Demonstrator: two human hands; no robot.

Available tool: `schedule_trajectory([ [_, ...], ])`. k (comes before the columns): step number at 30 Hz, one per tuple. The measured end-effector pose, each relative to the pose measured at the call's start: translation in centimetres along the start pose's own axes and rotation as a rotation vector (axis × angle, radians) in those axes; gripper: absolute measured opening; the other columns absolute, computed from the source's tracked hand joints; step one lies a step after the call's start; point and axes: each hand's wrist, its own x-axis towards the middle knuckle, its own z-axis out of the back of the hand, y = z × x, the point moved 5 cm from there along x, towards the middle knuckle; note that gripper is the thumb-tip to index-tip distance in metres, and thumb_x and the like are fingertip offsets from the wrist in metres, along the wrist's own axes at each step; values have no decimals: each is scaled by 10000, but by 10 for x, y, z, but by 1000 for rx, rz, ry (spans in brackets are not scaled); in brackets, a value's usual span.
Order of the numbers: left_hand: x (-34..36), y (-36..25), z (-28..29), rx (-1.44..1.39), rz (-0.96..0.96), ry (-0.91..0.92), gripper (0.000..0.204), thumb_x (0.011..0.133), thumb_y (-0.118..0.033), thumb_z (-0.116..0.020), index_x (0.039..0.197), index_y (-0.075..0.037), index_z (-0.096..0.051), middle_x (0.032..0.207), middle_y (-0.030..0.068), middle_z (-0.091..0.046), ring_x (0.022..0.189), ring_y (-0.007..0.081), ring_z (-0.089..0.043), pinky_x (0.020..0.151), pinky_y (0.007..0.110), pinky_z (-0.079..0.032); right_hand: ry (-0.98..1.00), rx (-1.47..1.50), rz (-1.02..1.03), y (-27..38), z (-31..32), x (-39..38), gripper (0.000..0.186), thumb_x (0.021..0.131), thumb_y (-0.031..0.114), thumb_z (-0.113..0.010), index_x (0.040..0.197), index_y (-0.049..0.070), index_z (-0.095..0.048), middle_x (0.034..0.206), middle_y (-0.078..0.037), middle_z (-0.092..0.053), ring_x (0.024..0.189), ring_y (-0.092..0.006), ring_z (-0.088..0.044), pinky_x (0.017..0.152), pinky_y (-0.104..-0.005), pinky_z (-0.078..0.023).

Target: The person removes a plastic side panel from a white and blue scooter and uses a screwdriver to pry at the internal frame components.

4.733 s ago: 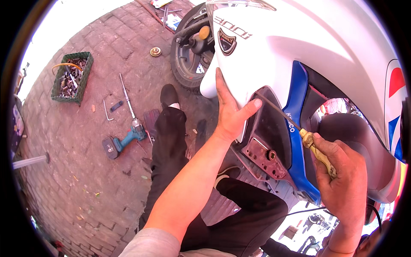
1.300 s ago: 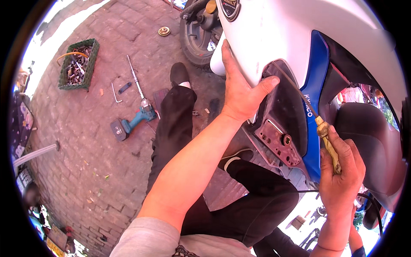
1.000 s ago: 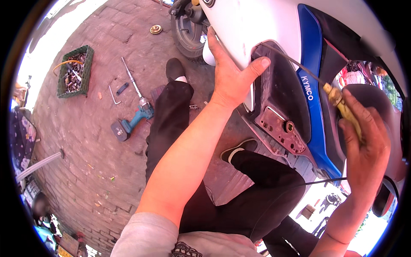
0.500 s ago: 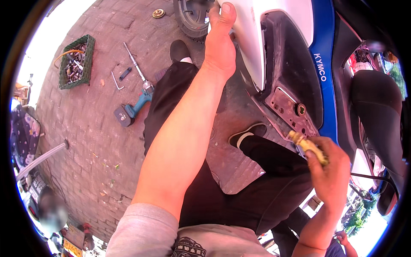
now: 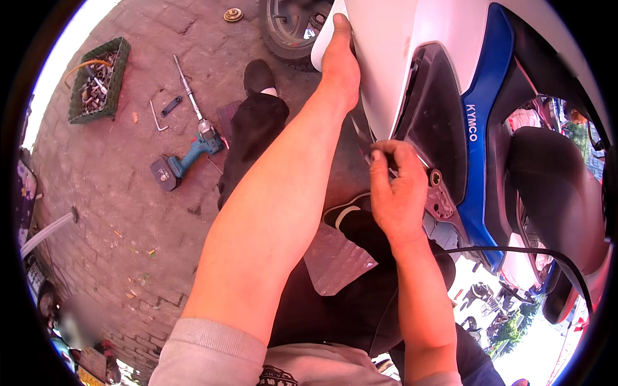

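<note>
My left hand [image 5: 341,67] is stretched up against the edge of the scooter's white body panel [image 5: 383,58], its thumb and palm lying on it. Below that panel's lower tip, my right hand [image 5: 400,190] is closed with its fingers curled, next to the dark footboard area [image 5: 438,122]. It hides the yellow hose nozzle that showed in it a moment ago. A black hose [image 5: 508,249] runs in from the right to behind my right wrist. Beside the right hand shows a metal bracket [image 5: 441,201] with a round fitting [image 5: 436,177].
On the paving at left lie a cordless ratchet wrench [image 5: 193,152], a hex key [image 5: 156,117] and a small dark bar [image 5: 171,106]. A green basket [image 5: 122,71] holds metal sockets. A round metal part [image 5: 233,14] lies near the wheel [image 5: 273,32]. The scooter seat [image 5: 547,167] is at right.
My right hand has moved up and left from beside my knee to under the white panel. The yellow nozzle has gone out of sight. My left hand stays on the panel; the view has shifted.
</note>
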Motion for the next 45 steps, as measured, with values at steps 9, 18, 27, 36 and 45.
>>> schedule_trajectory([
  [9, 5, 7, -19, -306, 76, -131, 617, 1081, -535, -321, 1303, -64, -653, 1225, 91, -711, 1115, 210, -665, 996, 363, -490, -317, -247, 562, 42, 54, 103, 346, 797, 64, -846, 1119, 44, -720, 1179, -96, -724, 1110, -282, -686, 947, -364, -561],
  [18, 17, 6, -29, -419, 92, -23, 423, 1019, -319, -405, 1190, -33, -667, 1105, 104, -730, 972, 242, -709, 854, 378, -550, -231, -412, 629, 51, 63, 106, 337, 771, 59, -865, 1084, 70, -742, 1143, -88, -733, 1021, -270, -717, 855, -346, -593],
  [27, 10, -12, -44, -480, 74, -22, 413, 1038, -178, -373, 1232, 69, -640, 1107, 206, -731, 922, 340, -745, 753, 443, -632, 49, -627, 578, 77, 86, 120, 323, 813, 95, -846, 1104, 53, -710, 1076, -96, -740, 962, -287, -728, 827, -356, -575],
  [36, 5, -21, -45, -399, 108, 119, 412, 1043, -185, -386, 1217, 77, -653, 1068, 207, -739, 868, 349, -745, 720, 453, -632, 103, -767, 548, 101, 81, 126, 240, 839, 180, -816, 1012, 48, -713, 978, -109, -718, 896, -345, -696, 775, -403, -547],
  [45, 12, -7, -36, -469, 116, -46, 431, 1046, -222, -370, 1224, 41, -660, 1102, 181, -744, 945, 310, -744, 815, 439, -621, 313, -758, 253, 102, 83, 151, 277, 943, 261, -743, 999, -7, -705, 829, -168, -699, 781, -326, -699, 735, -412, -528],
])
